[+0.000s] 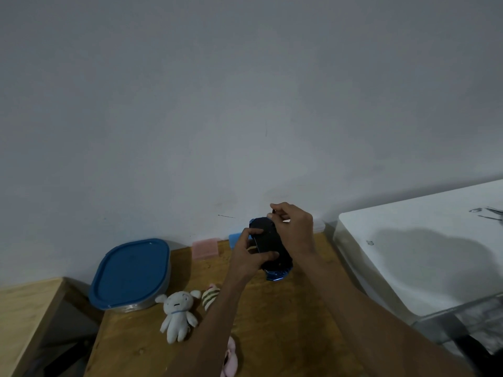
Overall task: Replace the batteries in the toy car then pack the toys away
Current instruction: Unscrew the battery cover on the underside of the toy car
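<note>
Both hands hold the toy car (268, 246) above the surface (272, 308): left hand (249, 255) grips its side, right hand (292, 231) pinches a small tool at its far end, near the wall (245, 104).

1. The left hand (249, 253) grips the near left side of the toy car (269, 244), fingers curled across its dark underside.
2. The right hand (294, 229) pinches a small dark piece at the car's far end.
3. Both forearms rise toward the car from below.
</note>
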### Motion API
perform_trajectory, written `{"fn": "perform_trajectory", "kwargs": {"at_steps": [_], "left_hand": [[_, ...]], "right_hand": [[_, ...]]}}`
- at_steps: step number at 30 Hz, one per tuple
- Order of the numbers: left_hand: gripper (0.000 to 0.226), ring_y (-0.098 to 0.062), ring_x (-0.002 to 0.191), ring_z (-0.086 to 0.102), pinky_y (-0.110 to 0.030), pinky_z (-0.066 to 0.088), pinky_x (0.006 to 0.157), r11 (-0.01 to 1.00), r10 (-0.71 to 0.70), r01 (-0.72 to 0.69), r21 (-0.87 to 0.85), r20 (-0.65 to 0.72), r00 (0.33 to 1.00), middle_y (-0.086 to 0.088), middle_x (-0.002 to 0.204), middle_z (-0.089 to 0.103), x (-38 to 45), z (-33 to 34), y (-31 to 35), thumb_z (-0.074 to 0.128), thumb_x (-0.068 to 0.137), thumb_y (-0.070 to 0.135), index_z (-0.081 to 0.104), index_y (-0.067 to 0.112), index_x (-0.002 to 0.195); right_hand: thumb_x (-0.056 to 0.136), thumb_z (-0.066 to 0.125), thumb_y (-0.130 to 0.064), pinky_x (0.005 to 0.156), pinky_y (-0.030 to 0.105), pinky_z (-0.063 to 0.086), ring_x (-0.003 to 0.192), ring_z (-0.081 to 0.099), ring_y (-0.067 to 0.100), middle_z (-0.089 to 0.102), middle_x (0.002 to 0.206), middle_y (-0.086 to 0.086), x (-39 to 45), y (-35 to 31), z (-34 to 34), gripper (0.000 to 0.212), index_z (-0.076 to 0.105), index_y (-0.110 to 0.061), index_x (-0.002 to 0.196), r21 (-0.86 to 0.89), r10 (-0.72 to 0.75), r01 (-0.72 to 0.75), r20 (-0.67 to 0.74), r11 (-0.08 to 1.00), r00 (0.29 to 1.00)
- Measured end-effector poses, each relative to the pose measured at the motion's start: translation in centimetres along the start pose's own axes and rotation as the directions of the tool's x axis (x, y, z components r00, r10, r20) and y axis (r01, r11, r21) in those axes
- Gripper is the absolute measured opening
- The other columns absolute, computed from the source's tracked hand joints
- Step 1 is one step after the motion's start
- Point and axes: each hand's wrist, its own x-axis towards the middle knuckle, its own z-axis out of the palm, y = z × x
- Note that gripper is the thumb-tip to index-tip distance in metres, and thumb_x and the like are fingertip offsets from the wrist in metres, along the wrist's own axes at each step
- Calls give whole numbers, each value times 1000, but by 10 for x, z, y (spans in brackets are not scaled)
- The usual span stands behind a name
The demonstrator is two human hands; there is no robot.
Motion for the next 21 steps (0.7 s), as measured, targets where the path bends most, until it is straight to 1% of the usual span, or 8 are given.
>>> {"fn": "perform_trajectory", "kwargs": {"at_steps": [4,8,12,14,16,19,20,21], "left_hand": [[61,-29,110,66,-51,63,83,1000,-12,12,4,7,1000,-8,126,62,0,0,0,89,73,10,55,26,120],[58,-29,112,65,-52,62,84,1000,-15,15,17,15,1000,-7,126,62,-2,2,-2,87,74,8,54,26,119],[58,-27,112,64,-50,62,86,1000,-5,4,25,28,1000,-6,125,61,-1,1,-3,85,77,6,53,26,121],[59,-26,112,63,-48,62,87,1000,-10,9,23,36,999,-7,126,60,-1,0,-3,84,77,4,52,26,122],[59,-25,112,63,-44,63,85,1000,-6,6,25,37,999,-6,126,60,0,0,-4,83,78,3,52,27,121],[60,-27,113,63,-45,62,86,1000,1,-2,18,37,999,-7,126,60,0,0,-7,83,77,1,52,28,121],[60,-28,114,63,-45,62,87,1000,1,-1,15,38,999,-7,126,60,0,0,-8,83,77,1,52,29,120],[60,-28,114,63,-45,62,87,1000,1,-1,13,38,999,-8,127,60,0,0,-10,83,77,1,52,30,119]], "right_hand": [[88,72,-5,80,18,58,82,71,8,78,93,3,-3,0,1,25,76,-11,113,35,34,-34,3,999,999],[90,70,-8,80,19,59,86,73,10,78,101,1,-6,-1,0,26,75,-13,116,38,51,-52,28,998,998],[91,71,-12,76,20,60,82,73,10,77,95,0,-3,-1,-2,28,70,-14,120,76,129,-131,27,989,991],[91,72,-12,76,18,59,85,72,11,76,95,2,0,0,-4,24,70,-10,115,80,158,-159,28,984,987],[89,74,-9,76,16,58,86,71,10,76,94,3,1,2,-5,20,71,-8,109,79,156,-157,25,984,987],[87,74,-7,73,23,61,84,72,12,75,90,3,3,4,-7,19,72,-8,106,111,198,-198,13,974,980],[87,74,-6,70,24,61,82,72,12,75,89,2,4,5,-8,19,73,-9,106,120,208,-207,4,971,978],[86,75,-6,67,21,59,79,71,11,74,87,0,5,6,-8,19,73,-10,105,120,211,-208,-10,971,977]]}}
